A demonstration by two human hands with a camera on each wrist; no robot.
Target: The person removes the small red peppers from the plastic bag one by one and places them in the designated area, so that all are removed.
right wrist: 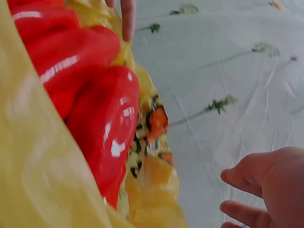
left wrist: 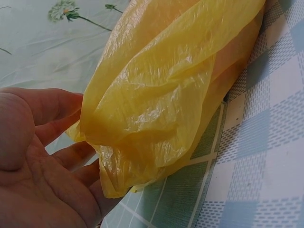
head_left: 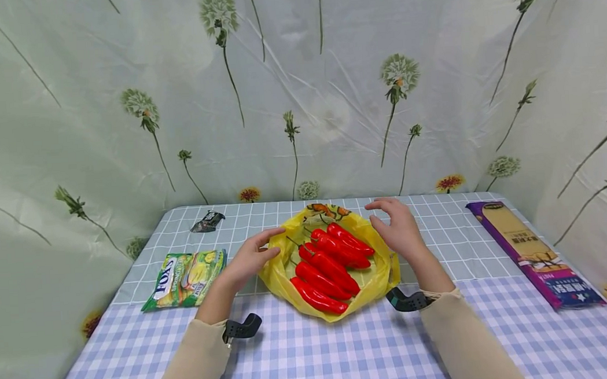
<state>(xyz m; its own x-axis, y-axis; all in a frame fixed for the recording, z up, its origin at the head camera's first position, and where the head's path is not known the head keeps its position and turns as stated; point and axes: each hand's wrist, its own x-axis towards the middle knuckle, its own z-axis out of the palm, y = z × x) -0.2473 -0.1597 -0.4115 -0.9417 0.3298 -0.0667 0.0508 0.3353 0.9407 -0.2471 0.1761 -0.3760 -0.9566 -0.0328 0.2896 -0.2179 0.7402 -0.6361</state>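
Note:
A yellow plastic bag (head_left: pixel 376 275) lies spread open on the checked tablecloth, with several long red peppers (head_left: pixel 329 263) lying on it. My left hand (head_left: pixel 255 253) is open at the bag's left edge, its fingertips touching the plastic. In the left wrist view the bag (left wrist: pixel 161 95) bunches up right beside my left hand (left wrist: pixel 42 156), whose palm is open. My right hand (head_left: pixel 396 224) hovers open at the bag's right rim, fingers relaxed, holding nothing. The right wrist view shows the peppers (right wrist: pixel 90 95) up close, the bag (right wrist: pixel 42 180) and my right hand (right wrist: pixel 266 187) clear of it.
A green FOX'S sweets packet (head_left: pixel 185 272) lies left of the bag. A small dark wrapper (head_left: pixel 207 221) sits at the back left. A long purple pasta box (head_left: pixel 534 251) lies along the table's right side. A flower-print cloth (head_left: pixel 298 97) hangs behind the table.

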